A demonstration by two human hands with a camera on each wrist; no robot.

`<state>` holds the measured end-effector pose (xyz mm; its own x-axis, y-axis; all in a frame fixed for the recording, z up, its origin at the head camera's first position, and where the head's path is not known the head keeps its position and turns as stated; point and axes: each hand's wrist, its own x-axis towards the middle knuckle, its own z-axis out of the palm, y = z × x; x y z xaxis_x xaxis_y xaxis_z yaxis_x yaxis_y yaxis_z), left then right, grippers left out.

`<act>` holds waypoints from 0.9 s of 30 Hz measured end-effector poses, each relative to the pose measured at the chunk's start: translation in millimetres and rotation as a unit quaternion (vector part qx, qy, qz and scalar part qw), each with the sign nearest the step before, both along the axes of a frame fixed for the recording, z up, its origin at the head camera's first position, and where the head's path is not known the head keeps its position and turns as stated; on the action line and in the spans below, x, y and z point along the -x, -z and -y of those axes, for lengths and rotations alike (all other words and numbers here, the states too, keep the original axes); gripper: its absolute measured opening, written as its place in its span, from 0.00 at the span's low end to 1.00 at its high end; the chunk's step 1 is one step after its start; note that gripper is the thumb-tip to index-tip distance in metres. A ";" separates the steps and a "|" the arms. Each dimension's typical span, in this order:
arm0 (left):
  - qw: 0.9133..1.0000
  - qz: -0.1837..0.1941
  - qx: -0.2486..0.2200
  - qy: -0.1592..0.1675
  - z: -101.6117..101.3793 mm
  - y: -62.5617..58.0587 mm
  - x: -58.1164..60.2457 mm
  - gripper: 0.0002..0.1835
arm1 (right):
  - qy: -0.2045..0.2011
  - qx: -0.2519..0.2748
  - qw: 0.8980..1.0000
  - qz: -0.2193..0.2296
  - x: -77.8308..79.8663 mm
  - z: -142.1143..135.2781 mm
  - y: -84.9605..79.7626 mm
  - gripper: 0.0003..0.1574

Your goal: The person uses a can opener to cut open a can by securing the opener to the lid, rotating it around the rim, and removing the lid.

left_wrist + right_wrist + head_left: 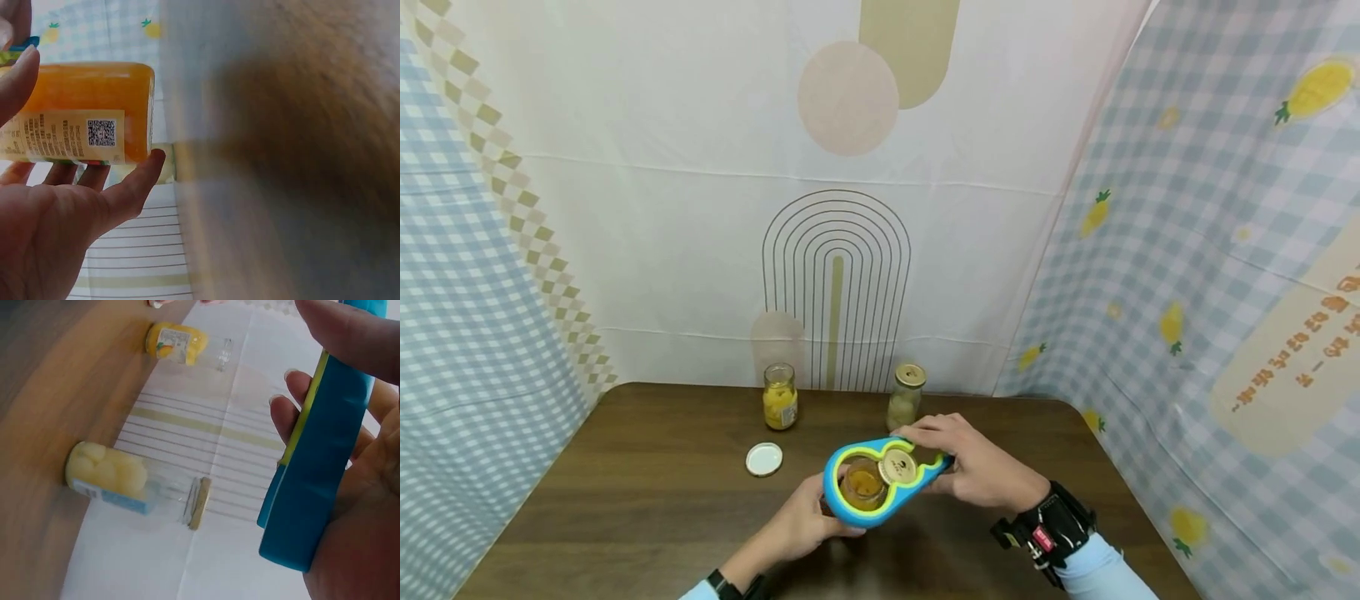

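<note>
In the head view my left hand [805, 518] holds a glass jar [863, 487] with orange contents; the left wrist view shows its label and QR code, with the fingers beneath it. My right hand [966, 462] grips the narrow end of a blue and lime-green jar opener [872, 518], thumb on one side and fingers on the other in the right wrist view. A gold lid [898, 467] sits in the opener's middle opening. Through the wide opening at its left end the jar's glass rim and orange contents show.
A lidless jar of yellow fruit [780, 398] stands at the back of the brown table [647, 483]. In front of it lies a white lid [764, 459]. A gold-lidded jar of pale fruit [906, 397] stands just beyond my right hand. Patterned cloths [700, 250] hang around the table.
</note>
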<state>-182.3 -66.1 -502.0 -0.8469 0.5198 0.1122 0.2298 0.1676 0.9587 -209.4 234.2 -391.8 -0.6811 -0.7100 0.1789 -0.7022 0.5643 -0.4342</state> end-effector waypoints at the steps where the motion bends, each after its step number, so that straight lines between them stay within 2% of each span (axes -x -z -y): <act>1: 1.000 -0.002 0.001 -0.007 1.8 -0.2 -1.1 0.32 | 0.009 0.003 1.000 0.002 -1.1 -2.5 1.8 0.45; 6: 0.999 0.012 0.001 -0.049 13.4 -1.5 -8.1 0.34 | 0.054 0.027 0.997 0.042 -8.3 -15.9 11.7 0.45; 11: 0.997 0.015 0.003 -0.081 22.5 -1.5 -13.1 0.35 | 0.066 0.039 0.995 0.069 -9.5 -21.0 16.7 0.45; 21: 0.995 -0.008 0.018 -0.098 22.5 -1.6 -14.1 0.33 | 0.059 0.033 0.997 0.045 -4.6 -17.1 15.9 0.48; 27: 0.991 0.001 0.014 -0.131 18.5 -2.3 -9.8 0.33 | 0.060 0.030 0.997 0.043 -4.6 -15.0 17.6 0.49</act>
